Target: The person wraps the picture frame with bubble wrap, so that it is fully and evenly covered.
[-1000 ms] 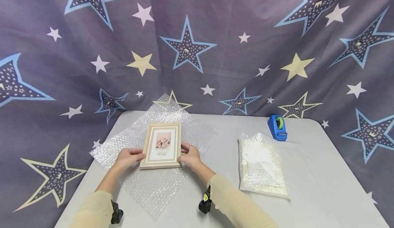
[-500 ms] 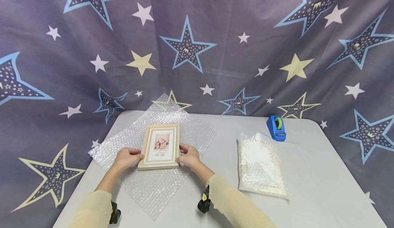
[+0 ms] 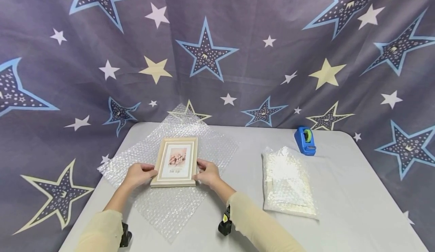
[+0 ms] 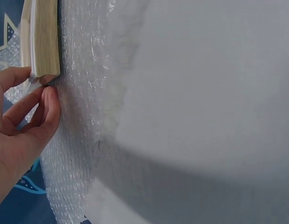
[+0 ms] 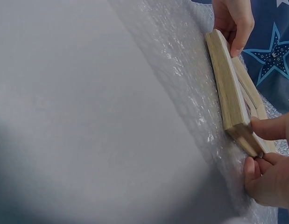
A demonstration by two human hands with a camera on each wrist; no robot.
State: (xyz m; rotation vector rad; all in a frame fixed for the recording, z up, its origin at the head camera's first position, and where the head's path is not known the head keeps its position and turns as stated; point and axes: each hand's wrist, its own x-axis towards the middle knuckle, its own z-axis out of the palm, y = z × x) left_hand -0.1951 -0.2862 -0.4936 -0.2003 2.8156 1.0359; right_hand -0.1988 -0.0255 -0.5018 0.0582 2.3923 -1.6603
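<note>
A pale wooden picture frame (image 3: 176, 163) with a pink blossom print lies over a sheet of bubble wrap (image 3: 170, 210) set cornerwise on the table. At the frame's lower left edge my left hand (image 3: 138, 174) pinches it between thumb and fingers. My right hand (image 3: 208, 173) grips the opposite side near the lower right corner. In the right wrist view, the thumb of the right hand (image 5: 272, 161) rests on the front of the picture frame (image 5: 228, 88), fingers curled at its side. The left wrist view shows the left hand (image 4: 23, 121) at the frame's corner.
To the right lies a bubble-wrapped flat package (image 3: 289, 184). A blue tape dispenser (image 3: 305, 141) with green tape stands behind it. The white table (image 3: 350, 191) ends at a star-patterned curtain (image 3: 251, 67), against which the wrap's far corner leans.
Both hands have shifted the picture frame slightly left, keeping their hold on its two sides. The bubble wrap, package and tape dispenser stay in place.
</note>
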